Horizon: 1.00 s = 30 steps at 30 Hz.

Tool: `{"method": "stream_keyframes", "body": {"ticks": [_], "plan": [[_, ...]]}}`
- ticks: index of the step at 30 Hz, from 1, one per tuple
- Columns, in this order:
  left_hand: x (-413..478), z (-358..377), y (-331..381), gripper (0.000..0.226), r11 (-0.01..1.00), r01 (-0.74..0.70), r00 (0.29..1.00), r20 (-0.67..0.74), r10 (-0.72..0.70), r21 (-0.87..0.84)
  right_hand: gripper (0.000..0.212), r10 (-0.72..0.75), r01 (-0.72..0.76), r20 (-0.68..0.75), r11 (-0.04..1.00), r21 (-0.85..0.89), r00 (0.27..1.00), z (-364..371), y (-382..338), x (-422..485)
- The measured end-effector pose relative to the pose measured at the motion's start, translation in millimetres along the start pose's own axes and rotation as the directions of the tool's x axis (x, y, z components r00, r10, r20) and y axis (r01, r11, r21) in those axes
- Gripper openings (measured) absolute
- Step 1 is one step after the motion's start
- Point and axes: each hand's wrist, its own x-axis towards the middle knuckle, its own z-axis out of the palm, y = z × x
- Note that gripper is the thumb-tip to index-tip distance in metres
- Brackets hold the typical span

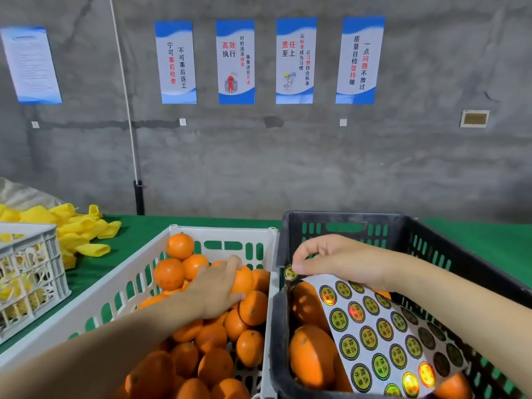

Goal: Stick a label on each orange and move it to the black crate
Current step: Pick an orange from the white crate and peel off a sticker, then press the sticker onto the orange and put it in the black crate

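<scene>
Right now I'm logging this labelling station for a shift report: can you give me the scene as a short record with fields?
left hand: grasping an orange on top of the pile in the white crate
right hand: pinching one round label between thumb and finger, at the top corner of the sticker sheet
sticker sheet: lying tilted inside the black crate, over oranges there
white crate: nearly full of oranges
black crate: a few oranges visible
table left: yellow foam nets, grey basket

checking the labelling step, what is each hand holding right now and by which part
Right hand: a round label pinched at its edge between thumb and fingers. Left hand: fingers wrapped over the top of an orange in the white crate.
</scene>
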Motion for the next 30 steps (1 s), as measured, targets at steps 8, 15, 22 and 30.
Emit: {"method": "stream_keyframes", "body": {"ticks": [8,15,22,30], "plan": [[0,-40,17,0.086,0.972,-0.107,0.943,-0.330,0.034,-0.207,0.012,-0.007,0.008,-0.061,1.000,0.026,0.998,-1,-1,0],[-12,-70,49,0.080,0.917,-0.391,0.799,-0.522,0.298,-0.076,0.007,-0.114,0.122,-0.089,0.988,0.097,0.989,2,-6,-2],[-21,-76,64,0.077,0.885,-0.435,0.802,-0.518,0.297,-0.166,0.014,-0.178,0.192,-0.170,0.979,0.069,0.969,2,-2,2],[-23,-77,69,0.073,0.871,-0.427,0.820,-0.510,0.259,-0.243,0.010,-0.324,0.314,-0.318,0.946,-0.083,0.891,5,3,9]]}}
